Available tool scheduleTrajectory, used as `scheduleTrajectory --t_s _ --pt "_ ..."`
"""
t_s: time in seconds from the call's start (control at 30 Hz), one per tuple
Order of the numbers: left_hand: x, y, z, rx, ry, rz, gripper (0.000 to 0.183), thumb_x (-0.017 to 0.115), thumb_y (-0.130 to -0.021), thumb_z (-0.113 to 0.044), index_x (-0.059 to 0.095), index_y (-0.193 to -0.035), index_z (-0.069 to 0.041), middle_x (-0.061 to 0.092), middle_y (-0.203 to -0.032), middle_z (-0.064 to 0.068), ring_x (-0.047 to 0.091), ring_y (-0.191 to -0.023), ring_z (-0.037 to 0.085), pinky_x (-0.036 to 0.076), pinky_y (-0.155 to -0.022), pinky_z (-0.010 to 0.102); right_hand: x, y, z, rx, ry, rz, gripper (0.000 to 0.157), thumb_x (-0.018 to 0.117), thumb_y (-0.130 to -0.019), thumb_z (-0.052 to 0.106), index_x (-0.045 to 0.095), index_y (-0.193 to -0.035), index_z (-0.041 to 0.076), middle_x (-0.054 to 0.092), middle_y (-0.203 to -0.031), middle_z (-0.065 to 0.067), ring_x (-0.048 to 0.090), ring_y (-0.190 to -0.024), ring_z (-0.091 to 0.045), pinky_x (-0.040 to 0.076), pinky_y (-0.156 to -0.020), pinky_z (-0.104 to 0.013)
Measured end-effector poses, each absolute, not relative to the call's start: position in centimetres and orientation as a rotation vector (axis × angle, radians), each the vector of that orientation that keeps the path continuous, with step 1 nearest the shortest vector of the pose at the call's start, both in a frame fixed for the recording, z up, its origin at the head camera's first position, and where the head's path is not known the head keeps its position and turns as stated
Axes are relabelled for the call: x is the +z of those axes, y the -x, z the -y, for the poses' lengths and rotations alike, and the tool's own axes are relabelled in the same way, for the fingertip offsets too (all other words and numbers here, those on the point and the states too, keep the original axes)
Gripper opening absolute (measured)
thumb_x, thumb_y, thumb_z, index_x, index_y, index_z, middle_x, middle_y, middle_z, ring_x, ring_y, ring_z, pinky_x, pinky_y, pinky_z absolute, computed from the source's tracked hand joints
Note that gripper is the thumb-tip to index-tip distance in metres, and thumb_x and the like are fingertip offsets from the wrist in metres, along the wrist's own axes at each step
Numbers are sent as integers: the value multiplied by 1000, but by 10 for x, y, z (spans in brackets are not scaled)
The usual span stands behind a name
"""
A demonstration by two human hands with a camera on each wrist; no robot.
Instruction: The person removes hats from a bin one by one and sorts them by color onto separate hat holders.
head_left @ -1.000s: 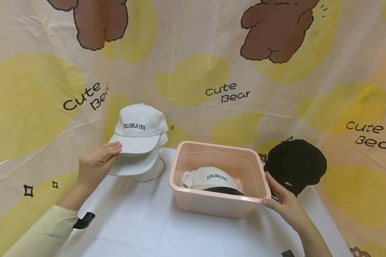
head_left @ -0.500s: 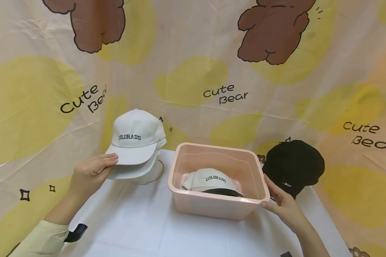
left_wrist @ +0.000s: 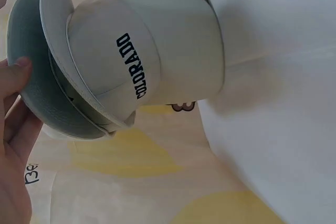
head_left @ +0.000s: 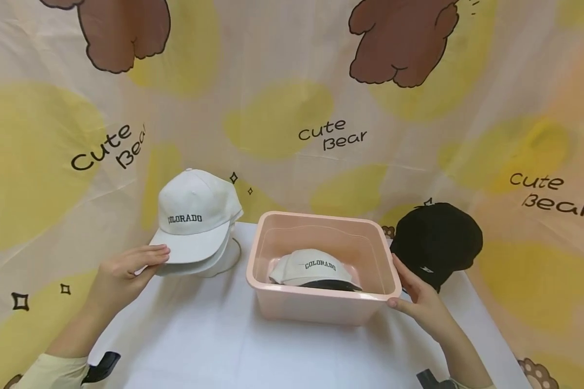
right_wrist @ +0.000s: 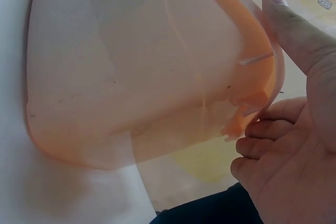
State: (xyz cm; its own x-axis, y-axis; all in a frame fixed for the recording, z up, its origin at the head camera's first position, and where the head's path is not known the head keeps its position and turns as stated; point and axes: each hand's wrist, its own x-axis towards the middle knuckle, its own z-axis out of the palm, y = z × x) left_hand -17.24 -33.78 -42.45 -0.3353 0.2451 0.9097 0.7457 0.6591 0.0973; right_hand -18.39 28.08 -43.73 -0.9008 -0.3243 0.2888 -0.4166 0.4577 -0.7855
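Pinching the upper cap [head_left: 194, 200] by its brim, thumb and fingers on opposite faces, our left hand [head_left: 124, 273] held it just over the lower cap [left_wrist: 107, 40], ten o'clock from the tub [head_left: 316, 307]. Our right hand [head_left: 423, 305] gripped the tub's rim between three and four o'clock, fingers curled. We judged the step to be handling the upper cap; the next move seemed to call for a firm pinch and a steady tub.
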Motion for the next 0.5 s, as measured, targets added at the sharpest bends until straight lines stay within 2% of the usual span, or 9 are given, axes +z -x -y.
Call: scheduleTrajectory --t_s 0.1,0.23,0.33,0.37,0.43,0.5 --pt "-423 172 340 -609 792 1936 49 62 -102 -44 81 -92 0 79 -94 14 66 -114 -3 47 -104 11 -435 189 -279 1440 -661 2587 93 81 -86 5 29 -163 14 31 -166 -10 37 -146 -1 40 -103 -13" --pt "-421 172 341 -601 832 2004 50 60 -102 -46 79 -101 0 77 -101 16 65 -116 6 44 -108 13 -432 192 -279 1443 -645 2591 93 81 -86 6 29 -163 15 32 -166 -10 36 -149 -34 41 -102 -14" --pt "-419 172 342 -631 848 2064 53 62 -100 -50 78 -107 0 76 -106 16 64 -117 10 42 -110 13 -433 190 -280 1447 -626 2609 93 81 -87 7 29 -163 17 32 -166 -9 34 -147 -44 41 -103 -15" --pt "-418 171 342 -645 848 2101 48 69 -97 -47 78 -109 -1 76 -108 16 63 -118 10 41 -110 12 -434 189 -280 1445 -620 2617 93 81 -87 8 29 -163 17 32 -166 -9 33 -147 -44 40 -103 -16" --pt "-414 169 342 -643 833 2171 40 83 -88 -34 77 -112 -3 76 -111 13 62 -118 9 39 -110 10 -437 187 -281 1445 -607 2628 92 81 -88 8 29 -163 19 32 -166 -8 35 -150 -34 40 -104 -17" --pt "-409 168 341 -644 823 2220 41 91 -75 -17 77 -112 -4 76 -110 10 62 -115 6 38 -107 7 -440 186 -281 1451 -597 2630 92 81 -88 8 29 -163 20 33 -166 -8 37 -150 -16 39 -104 -18"
